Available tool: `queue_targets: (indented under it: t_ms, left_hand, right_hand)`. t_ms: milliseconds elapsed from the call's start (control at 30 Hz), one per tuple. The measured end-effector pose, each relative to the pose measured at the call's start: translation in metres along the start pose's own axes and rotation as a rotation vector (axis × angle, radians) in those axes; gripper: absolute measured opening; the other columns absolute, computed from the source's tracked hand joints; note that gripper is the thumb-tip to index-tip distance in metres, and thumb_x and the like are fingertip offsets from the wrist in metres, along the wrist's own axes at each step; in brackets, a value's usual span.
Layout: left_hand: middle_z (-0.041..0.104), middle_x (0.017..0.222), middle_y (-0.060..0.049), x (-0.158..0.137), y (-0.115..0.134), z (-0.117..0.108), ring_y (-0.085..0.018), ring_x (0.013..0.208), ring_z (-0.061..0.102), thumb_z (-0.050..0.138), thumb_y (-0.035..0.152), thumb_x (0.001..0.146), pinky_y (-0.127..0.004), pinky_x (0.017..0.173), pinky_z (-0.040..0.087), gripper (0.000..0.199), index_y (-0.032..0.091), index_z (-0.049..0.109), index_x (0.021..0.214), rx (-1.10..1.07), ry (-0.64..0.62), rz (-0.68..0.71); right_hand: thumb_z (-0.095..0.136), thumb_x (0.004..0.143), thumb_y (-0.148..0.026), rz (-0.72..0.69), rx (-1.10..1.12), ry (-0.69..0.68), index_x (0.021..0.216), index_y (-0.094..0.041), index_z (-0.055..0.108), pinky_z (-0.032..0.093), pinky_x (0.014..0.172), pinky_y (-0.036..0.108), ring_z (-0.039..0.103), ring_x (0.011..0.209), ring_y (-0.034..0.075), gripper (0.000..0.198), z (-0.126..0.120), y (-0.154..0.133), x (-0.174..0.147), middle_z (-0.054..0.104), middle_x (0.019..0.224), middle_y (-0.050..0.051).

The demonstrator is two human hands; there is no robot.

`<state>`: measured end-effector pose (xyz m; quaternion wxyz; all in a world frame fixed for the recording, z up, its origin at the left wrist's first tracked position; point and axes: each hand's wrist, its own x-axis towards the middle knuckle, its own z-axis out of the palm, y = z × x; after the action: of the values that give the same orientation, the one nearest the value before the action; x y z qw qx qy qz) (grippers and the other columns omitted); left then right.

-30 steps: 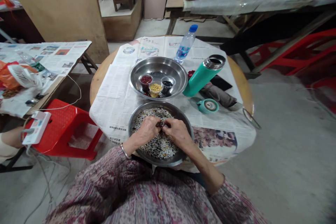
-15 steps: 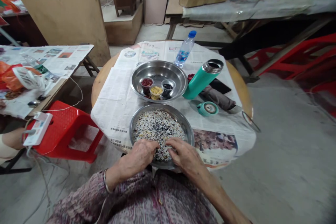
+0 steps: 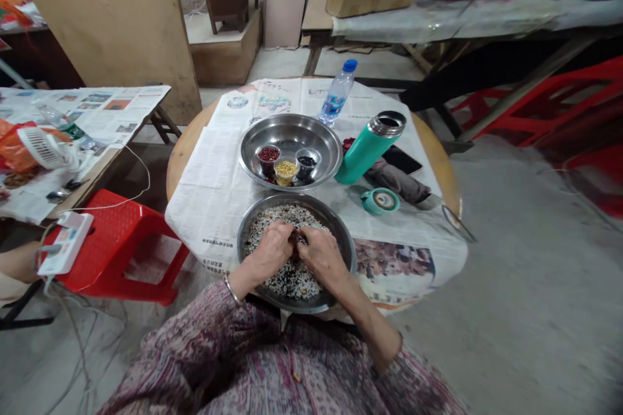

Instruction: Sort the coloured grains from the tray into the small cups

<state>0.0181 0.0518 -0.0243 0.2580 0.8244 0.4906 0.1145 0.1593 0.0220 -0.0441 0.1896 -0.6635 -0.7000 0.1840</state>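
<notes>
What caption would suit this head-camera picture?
Left hand beside right hand over black and white grains in a round metal bowl.

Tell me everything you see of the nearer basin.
The nearer basin is round, open and silvery, apparently stainless steel, with sloping sides. It sits upright on newspaper at the person's edge of the table, holding mixed white, black and some yellow grains. The left hand and right hand are close together over the grains; whether they touch the metal is unclear.

1. Bare left hand [image 3: 273, 248] and right hand [image 3: 321, 254] — fingertips close together — over black-and-white grains [image 3: 292, 288] in a round steel basin [image 3: 344, 228].
2. Basin: near edge of the newspaper-covered round table [image 3: 195, 207].
</notes>
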Motion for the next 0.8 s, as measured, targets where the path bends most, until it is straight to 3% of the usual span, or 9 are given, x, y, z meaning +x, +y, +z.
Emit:
queue_targets:
  t_ms: [100,200,300,400,500,667,800]
  left_hand:
    - [0.072,0.085,-0.009,0.005,-0.01,-0.004,-0.021,0.084,0.066,0.057,0.008,0.082,-0.032,0.083,0.053,0.019,0.012,0.072,0.091,-0.035,0.032,-0.046]
    - [0.074,0.097,-0.008,-0.017,-0.022,-0.006,-0.022,0.094,0.067,0.06,0.011,0.083,-0.032,0.088,0.053,0.025,0.016,0.071,0.104,-0.053,0.111,-0.005]
    - [0.072,0.104,-0.007,-0.052,-0.029,-0.008,-0.021,0.104,0.065,0.059,0.013,0.087,-0.035,0.097,0.051,0.026,0.018,0.066,0.112,-0.043,0.112,0.089]
    - [0.067,0.119,-0.007,-0.07,-0.03,-0.015,-0.021,0.116,0.06,0.053,0.013,0.092,-0.038,0.104,0.048,0.031,0.02,0.059,0.122,-0.022,0.106,0.19]
    - [0.059,0.129,-0.01,-0.06,-0.031,-0.023,-0.022,0.122,0.055,0.049,0.01,0.092,-0.043,0.108,0.046,0.031,0.019,0.056,0.121,0.083,0.155,0.149]
    - [0.051,0.131,-0.015,-0.02,-0.024,-0.024,-0.027,0.12,0.051,0.052,0.009,0.089,-0.045,0.103,0.048,0.035,0.014,0.053,0.123,0.253,0.117,-0.067]
    - [0.049,0.127,-0.015,0.004,-0.008,-0.016,-0.027,0.117,0.051,0.056,0.019,0.092,-0.044,0.1,0.049,0.04,0.014,0.049,0.131,0.214,0.098,-0.104]
  right_hand:
    - [0.054,0.077,-0.017,0.029,0.128,-0.081,0.084,-0.017,0.072,0.044,0.071,0.029,0.064,0.075,0.021,0.019,-0.012,-0.009,0.008,0.073,0.078,0.007]
    - [0.054,0.076,-0.017,-0.022,0.217,-0.106,0.087,-0.018,0.072,0.044,0.07,0.028,0.063,0.073,0.018,0.021,-0.015,-0.016,0.0,0.072,0.076,0.004]
    - [0.052,0.077,-0.013,-0.135,0.225,-0.133,0.089,-0.02,0.071,0.046,0.075,0.029,0.065,0.077,0.018,0.023,-0.01,-0.02,-0.018,0.073,0.081,0.003]
    - [0.051,0.082,-0.013,-0.211,0.192,-0.024,0.097,-0.02,0.07,0.049,0.08,0.031,0.067,0.086,0.019,0.026,-0.009,-0.016,-0.035,0.073,0.099,0.007]
    - [0.049,0.088,-0.016,-0.217,0.153,0.112,0.097,-0.02,0.068,0.051,0.079,0.031,0.067,0.087,0.019,0.022,-0.015,-0.006,-0.046,0.07,0.101,0.008]
    - [0.047,0.091,-0.017,-0.228,0.094,0.233,0.09,-0.021,0.066,0.051,0.076,0.031,0.067,0.083,0.02,0.019,-0.019,0.018,-0.058,0.071,0.089,0.005]
    - [0.047,0.086,-0.01,-0.257,0.135,0.322,0.093,-0.022,0.066,0.053,0.082,0.035,0.065,0.089,0.022,0.023,-0.015,0.03,-0.062,0.069,0.09,0.005]
